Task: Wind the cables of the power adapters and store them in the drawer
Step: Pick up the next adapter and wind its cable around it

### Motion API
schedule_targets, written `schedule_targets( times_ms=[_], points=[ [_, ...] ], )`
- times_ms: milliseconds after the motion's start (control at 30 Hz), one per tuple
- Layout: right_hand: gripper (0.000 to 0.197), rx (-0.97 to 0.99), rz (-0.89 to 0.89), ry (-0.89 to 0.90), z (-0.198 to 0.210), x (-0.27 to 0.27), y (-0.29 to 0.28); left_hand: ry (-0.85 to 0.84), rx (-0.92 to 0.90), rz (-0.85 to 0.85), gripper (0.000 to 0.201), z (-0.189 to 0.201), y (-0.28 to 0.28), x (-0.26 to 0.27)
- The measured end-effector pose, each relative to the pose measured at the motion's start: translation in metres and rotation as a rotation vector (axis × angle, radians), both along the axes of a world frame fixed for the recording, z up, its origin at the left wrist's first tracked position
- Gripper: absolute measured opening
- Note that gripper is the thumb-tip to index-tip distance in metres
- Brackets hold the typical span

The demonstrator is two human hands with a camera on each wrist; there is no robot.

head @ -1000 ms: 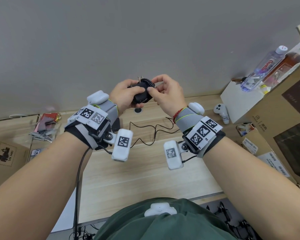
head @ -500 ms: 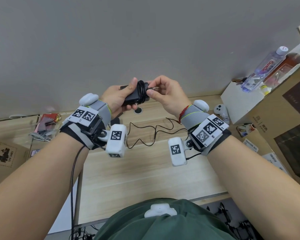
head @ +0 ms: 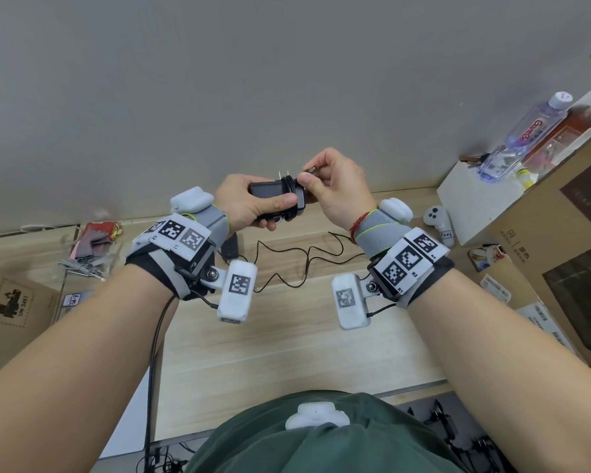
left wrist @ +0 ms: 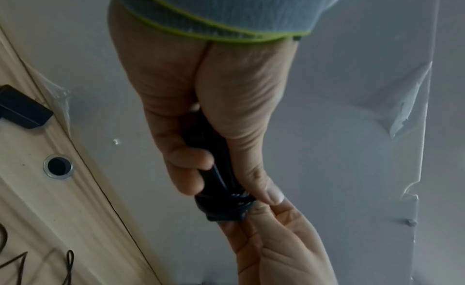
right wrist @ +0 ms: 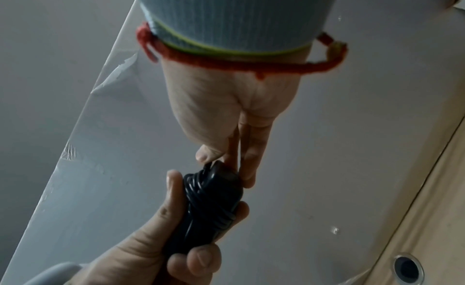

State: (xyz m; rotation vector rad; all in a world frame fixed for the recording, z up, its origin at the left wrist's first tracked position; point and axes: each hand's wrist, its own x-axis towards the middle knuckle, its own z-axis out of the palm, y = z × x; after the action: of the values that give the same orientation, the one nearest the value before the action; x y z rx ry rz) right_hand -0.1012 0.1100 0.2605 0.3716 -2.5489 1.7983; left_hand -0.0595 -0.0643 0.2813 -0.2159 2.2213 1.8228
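Left hand point(head: 249, 203): held up above the desk, thumb and fingers wrapped round a black adapter point(head: 270, 196), thumb lying along its near side.
Adapter: raised in front of the grey wall, lying roughly level, its two metal prongs pointing up; not on the desk.
Cable point(head: 289, 199): black, wound in several tight turns round the adapter's right end.
Right hand point(head: 335, 189): just right of the adapter, thumb pressed on the wound cable, forefinger and thumb curled to pinch the cable's small plug end point(head: 310, 170).
Second adapter point(head: 231, 245): black, lying on the desk point(head: 287, 349) under the left wrist, mostly hidden.
Loose cable point(head: 297, 264): thin and black, running in wavy loops across the desk between the two wrists.
Desk: pale wood, with a round cable hole point(left wrist: 57, 166) near the wall.
Right side: a white box point(head: 471, 196), a clear water bottle point(head: 522, 134), a white controller point(head: 439, 223), cardboard boxes point(head: 543, 213).
Left side: a cardboard box point(head: 11, 302).
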Motion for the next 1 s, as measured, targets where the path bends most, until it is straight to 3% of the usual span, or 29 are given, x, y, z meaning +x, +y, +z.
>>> schedule_targets(
  times_ms=[200,533,733,1000],
  points=[
    [0.021,0.003,0.021,-0.014,0.002,0.000,0.000,0.023,-0.033,0.046,0.037,0.003,0.007,0.001],
    [0.013,0.003,0.007,-0.048,-0.005,0.002,0.001,0.028,-0.064,-0.016,0.027,0.004,0.007,0.006],
    [0.021,0.031,-0.033,-0.058,-0.011,0.002,0.001,0.060,-0.096,-0.059,0.028,0.007,0.008,0.010],
    [0.013,-0.094,0.112,-0.187,-0.009,0.009,-0.009,0.077,-0.151,-0.016,0.024,0.006,0.001,0.010]
  ],
)
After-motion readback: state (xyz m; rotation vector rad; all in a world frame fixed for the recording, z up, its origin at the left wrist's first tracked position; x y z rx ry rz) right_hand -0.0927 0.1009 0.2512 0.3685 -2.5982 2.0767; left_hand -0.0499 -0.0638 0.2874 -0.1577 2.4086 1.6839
